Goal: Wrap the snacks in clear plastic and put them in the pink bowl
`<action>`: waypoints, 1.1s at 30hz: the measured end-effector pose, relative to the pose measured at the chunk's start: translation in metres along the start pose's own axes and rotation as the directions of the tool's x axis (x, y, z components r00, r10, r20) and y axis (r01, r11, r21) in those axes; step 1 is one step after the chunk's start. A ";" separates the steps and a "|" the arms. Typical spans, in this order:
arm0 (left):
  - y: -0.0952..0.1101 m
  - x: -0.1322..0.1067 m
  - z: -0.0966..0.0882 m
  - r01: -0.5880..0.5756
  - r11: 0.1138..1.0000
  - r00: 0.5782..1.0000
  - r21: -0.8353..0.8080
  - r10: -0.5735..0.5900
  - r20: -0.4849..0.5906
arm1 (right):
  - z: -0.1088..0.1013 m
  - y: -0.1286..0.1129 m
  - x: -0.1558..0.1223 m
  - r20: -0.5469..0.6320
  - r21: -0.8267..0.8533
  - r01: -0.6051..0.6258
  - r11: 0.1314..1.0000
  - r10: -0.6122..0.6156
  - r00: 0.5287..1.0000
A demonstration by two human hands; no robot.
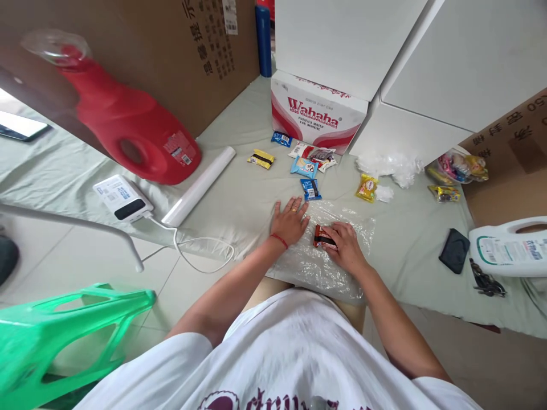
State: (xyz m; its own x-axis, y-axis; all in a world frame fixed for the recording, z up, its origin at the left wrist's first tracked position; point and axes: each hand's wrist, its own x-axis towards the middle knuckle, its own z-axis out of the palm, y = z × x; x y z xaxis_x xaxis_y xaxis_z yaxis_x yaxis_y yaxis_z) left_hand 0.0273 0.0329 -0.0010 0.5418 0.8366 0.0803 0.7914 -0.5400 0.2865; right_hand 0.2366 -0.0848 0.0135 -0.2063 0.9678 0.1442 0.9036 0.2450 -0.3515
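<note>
A sheet of clear plastic wrap [342,228] lies on the pale green cloth [239,188] right in front of me. My left hand [289,221] rests flat on the sheet's left part, fingers stretched out, a red band on the wrist. My right hand [344,246] presses on a small red-and-dark snack packet [320,234] lying on the wrap, fingers curled over it. Just beyond my left hand lies a blue snack packet [310,189].
More packets lie near the Wahaha box [316,111]: yellow-black [260,159], light blue [304,167], yellow [367,188]. A white wrap roll [200,185], power bank [122,197] with cable and red jug [128,122] sit left. Crumpled plastic [391,165], black wallet [454,250], white jug [510,246] sit right. Green stool [64,324].
</note>
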 end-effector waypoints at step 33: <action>-0.082 -0.078 -0.045 -0.409 0.662 0.807 -0.628 0.583 0.089 | -0.033 -0.001 -0.108 -0.049 0.363 -0.047 0.930 0.069 0.996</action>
State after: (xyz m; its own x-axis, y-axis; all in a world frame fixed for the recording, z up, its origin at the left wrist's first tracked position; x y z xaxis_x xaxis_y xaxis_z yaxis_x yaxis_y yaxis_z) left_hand -0.0928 0.0161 0.0117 0.9241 0.3525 0.1475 0.1244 -0.6425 0.7561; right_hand 0.2706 -0.1910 0.0287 -0.1245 0.9784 0.1650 0.7140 0.2038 -0.6698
